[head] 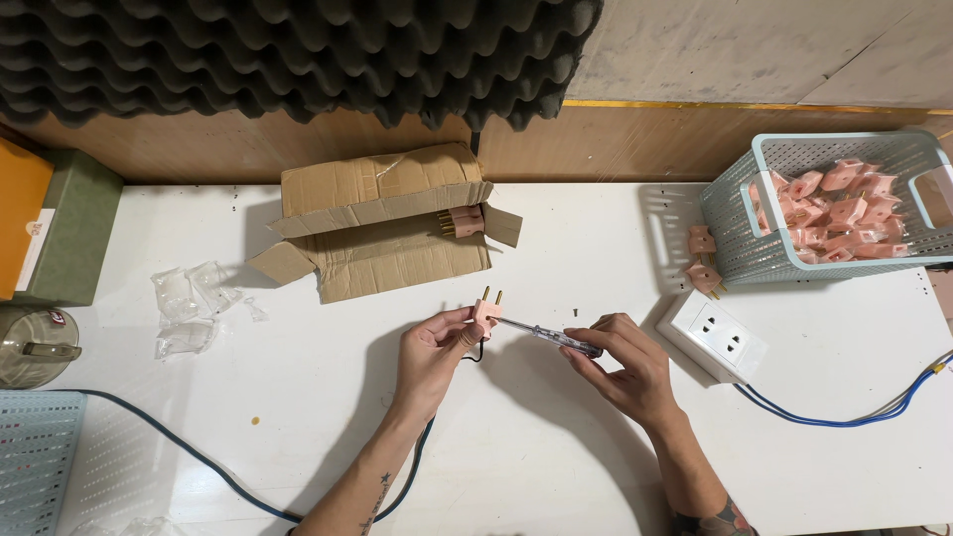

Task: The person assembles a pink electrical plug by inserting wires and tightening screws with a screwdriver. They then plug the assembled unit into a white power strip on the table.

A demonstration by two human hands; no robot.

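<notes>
Both forearms rise from the bottom edge to mid-frame, where the left hand [437, 342] pinches a pink two-pin plug [486, 312], prongs up, above the white table [556, 467]; the right hand [625, 362] is closed on a clear-handled screwdriver [546, 335] whose tip meets the plug. Right of centre lies a white socket block [717, 334]; a basket [735, 248] of pink plugs sits upper right, an open cardboard box [382, 223] upper centre

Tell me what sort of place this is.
Likely a small workbench for assembling electrical plugs: a basket full of pink plugs, a white wall socket on a blue cable, and a plug worked with a screwdriver.
</notes>
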